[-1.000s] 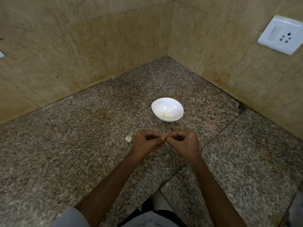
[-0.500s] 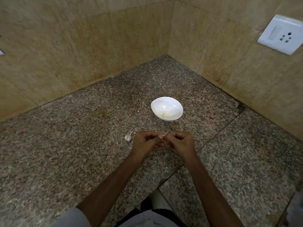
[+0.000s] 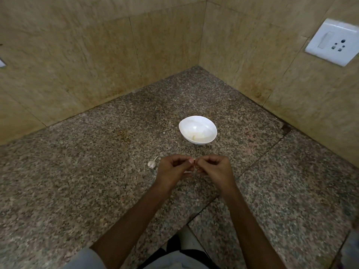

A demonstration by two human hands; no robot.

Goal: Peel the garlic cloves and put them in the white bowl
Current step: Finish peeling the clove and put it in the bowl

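Pinching a small garlic clove (image 3: 194, 160) between them, the left hand (image 3: 172, 169) and the right hand (image 3: 214, 168) meet fingertip to fingertip just above the granite counter (image 3: 87, 181), the fingers of both curled in around it. The clove is almost wholly hidden, so I cannot tell how much skin is left on it. A whitish scrap (image 3: 187, 172) under the left fingers is probably loose peel. To do this step well, one hand should steady the clove by its body while the other's nail catches the papery skin at the tip and draws it off lengthwise, with light pressure so the flesh is neither bruised nor dropped. Just left of the left hand an unpeeled garlic piece (image 3: 152, 164) with its stalk lies on the counter. Beyond the hands, near but apart, stands the white bowl (image 3: 204, 123), with what looks like one peeled clove (image 3: 194, 137) at its bottom. A wall socket (image 3: 333, 42) sits on the tiled wall at far right.
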